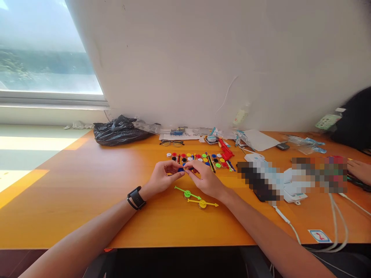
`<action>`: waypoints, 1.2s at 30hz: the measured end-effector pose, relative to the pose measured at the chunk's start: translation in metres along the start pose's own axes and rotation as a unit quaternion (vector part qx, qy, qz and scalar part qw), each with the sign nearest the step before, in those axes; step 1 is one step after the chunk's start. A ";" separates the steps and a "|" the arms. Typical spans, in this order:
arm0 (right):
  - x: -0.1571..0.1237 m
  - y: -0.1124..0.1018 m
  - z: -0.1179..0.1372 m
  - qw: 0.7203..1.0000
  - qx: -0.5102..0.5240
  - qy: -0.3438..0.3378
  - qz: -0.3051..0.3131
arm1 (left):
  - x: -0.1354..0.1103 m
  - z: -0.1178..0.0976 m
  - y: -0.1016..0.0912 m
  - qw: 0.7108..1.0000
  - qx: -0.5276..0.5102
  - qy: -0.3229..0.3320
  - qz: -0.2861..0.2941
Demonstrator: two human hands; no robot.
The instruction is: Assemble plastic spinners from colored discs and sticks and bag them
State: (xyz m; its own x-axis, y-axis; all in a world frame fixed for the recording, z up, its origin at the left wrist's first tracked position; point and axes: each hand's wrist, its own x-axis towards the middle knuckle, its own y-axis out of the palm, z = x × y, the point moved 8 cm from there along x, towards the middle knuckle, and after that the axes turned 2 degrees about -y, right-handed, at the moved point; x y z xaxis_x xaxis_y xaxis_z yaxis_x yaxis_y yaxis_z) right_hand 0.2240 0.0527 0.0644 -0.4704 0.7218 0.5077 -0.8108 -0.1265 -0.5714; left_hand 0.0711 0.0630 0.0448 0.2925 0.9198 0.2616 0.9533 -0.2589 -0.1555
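Note:
My left hand [162,177], with a black watch on its wrist, is closed in a pinch on a small blue round piece [181,170]. My right hand [206,179] meets it fingertip to fingertip, closed on something too small to make out. Nearer to me on the table lie a green arrow spinner [187,193] and a yellow arrow spinner [202,204], each on a round base. Just beyond my fingers, rows of coloured discs [198,156] and thin coloured arrows [211,163] are laid out, partly hidden by my hands.
A black plastic bag [118,131] and eyeglasses [172,143] lie toward the wall. A red toy-like piece [225,150] lies behind the discs. White cables [285,218] and a white power strip [294,191] run along the right. Another person's hand [359,170] shows at the far right.

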 end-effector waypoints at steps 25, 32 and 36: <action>0.001 -0.008 -0.014 0.992 0.110 0.064 -0.024 | 0.012 0.033 -0.009 0.951 -0.274 -0.135 0.055; 0.000 -0.010 -0.016 0.994 0.064 0.083 -0.027 | 0.011 0.028 -0.012 0.954 -0.266 -0.128 0.043; 0.000 -0.002 -0.018 0.985 0.135 0.108 0.029 | 0.011 0.028 -0.013 0.959 -0.246 -0.134 0.032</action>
State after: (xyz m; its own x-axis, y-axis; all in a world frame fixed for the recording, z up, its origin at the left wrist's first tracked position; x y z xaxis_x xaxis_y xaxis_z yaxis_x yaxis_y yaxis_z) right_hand 0.2315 0.0649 0.0539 -0.4574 0.8320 0.3139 -0.8614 -0.3268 -0.3889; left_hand 0.0595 0.0850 0.0231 0.3853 0.9228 0.0022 0.8729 -0.3653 0.3233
